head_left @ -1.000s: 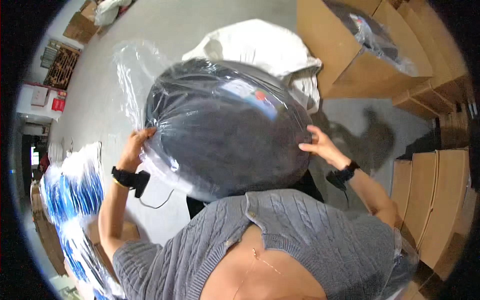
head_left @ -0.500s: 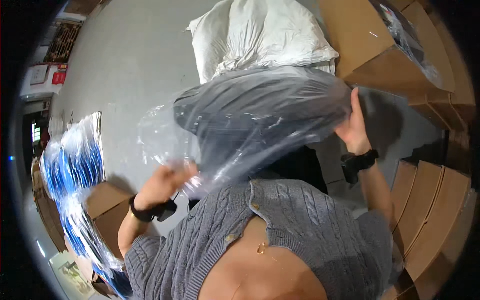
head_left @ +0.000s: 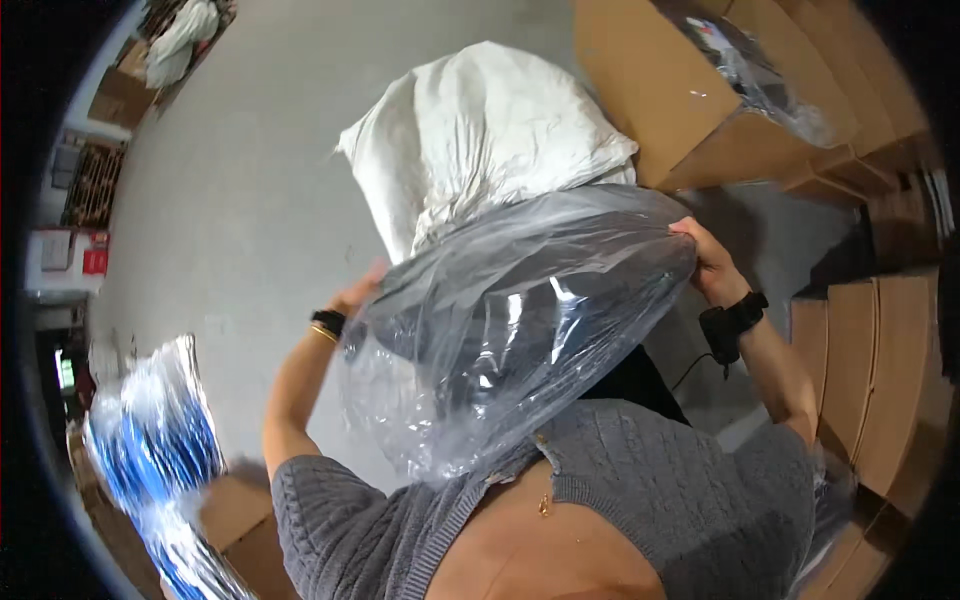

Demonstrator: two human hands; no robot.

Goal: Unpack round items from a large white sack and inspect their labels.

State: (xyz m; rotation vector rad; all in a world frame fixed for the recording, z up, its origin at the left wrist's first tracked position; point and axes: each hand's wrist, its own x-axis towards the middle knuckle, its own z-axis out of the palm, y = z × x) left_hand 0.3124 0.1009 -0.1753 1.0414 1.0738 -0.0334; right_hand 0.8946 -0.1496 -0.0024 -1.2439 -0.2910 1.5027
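Note:
A large clear plastic bag (head_left: 430, 400) with something dark and bulky inside lies across my lap, below a white woven sack. At the bag's right end my right hand (head_left: 708, 262) is closed on the plastic, thumb and fingers pinching its edge. Beside the bag's upper left edge is my left hand (head_left: 360, 292). Its fingers are smeared by motion and partly behind the film, so their grip is unclear. The left part of the bag hangs loose and crumpled. What the dark item is cannot be made out through the plastic.
The white woven sack (head_left: 490, 130) stands on the grey floor (head_left: 260, 180) ahead. An open cardboard box (head_left: 650, 90) with plastic-wrapped goods is at the far right. Stacked cartons (head_left: 850, 370) line the right side. Blue plastic-wrapped bundles (head_left: 160, 440) and a carton (head_left: 240, 520) are at the left.
My left hand has moved up and away from me, from the bag's lower left to its upper left edge. The bag's loose left part has swung toward me. My right hand's fingers have closed on the plastic.

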